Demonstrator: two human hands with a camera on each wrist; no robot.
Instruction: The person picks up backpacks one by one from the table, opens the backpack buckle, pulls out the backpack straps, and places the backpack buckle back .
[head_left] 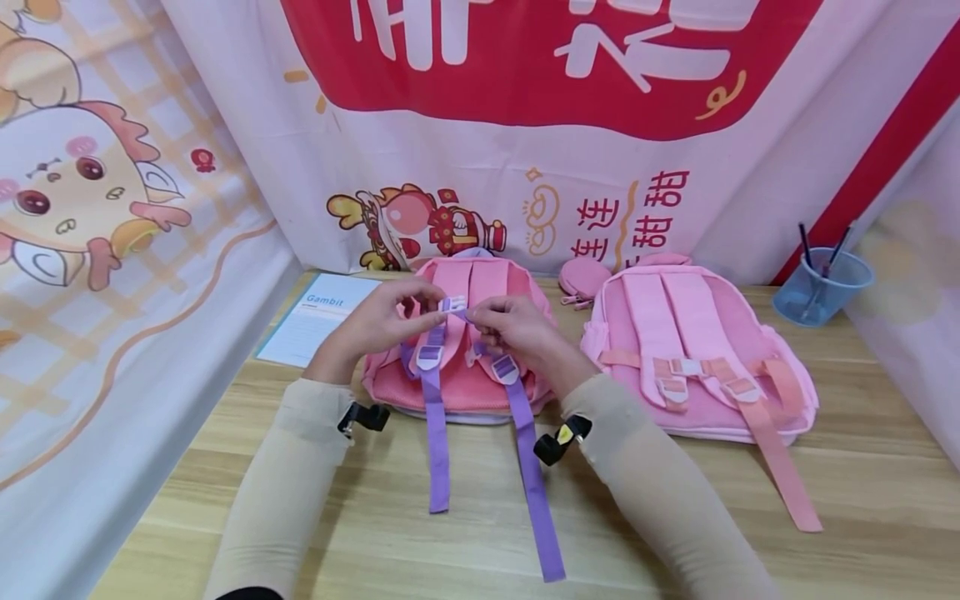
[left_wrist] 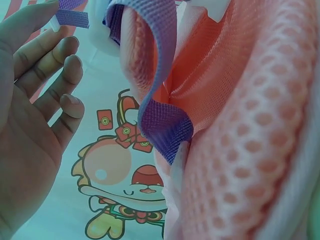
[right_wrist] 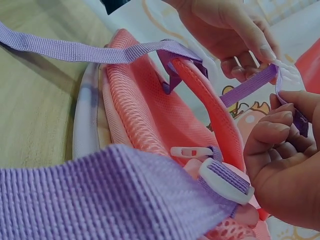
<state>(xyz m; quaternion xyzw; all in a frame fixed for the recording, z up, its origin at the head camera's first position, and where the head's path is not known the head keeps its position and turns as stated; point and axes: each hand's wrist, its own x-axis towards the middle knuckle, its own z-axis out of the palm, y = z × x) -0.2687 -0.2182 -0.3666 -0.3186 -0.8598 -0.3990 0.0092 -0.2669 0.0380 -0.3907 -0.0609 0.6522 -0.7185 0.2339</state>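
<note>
Your left hand pinches the white buckle, frame centre; your right hand pinches purple strap just rightward.

Purple strap woven, ribbed; white buckle smooth, probably plastic.

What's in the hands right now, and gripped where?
Left hand: white buckle, held at one end. Right hand: purple strap, pinched close to that buckle.
</note>
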